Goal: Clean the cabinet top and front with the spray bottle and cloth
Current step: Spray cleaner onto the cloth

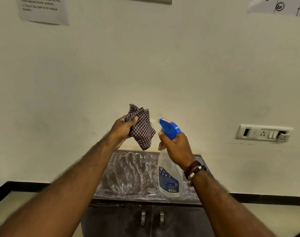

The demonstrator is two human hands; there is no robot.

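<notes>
My left hand grips a folded brown checked cloth and holds it up in the air in front of the wall. My right hand is wrapped around the neck of a clear spray bottle with a blue trigger head. The nozzle points left at the cloth, a short gap away. Below both hands stands a low dark cabinet; its top is dusty white with curved wipe streaks. Its two front doors carry metal handles.
The cabinet backs onto a cream wall. A white switch and socket plate is on the wall at the right. Printed sheets of paper hang high on the wall. A black skirting strip runs along the floor edge.
</notes>
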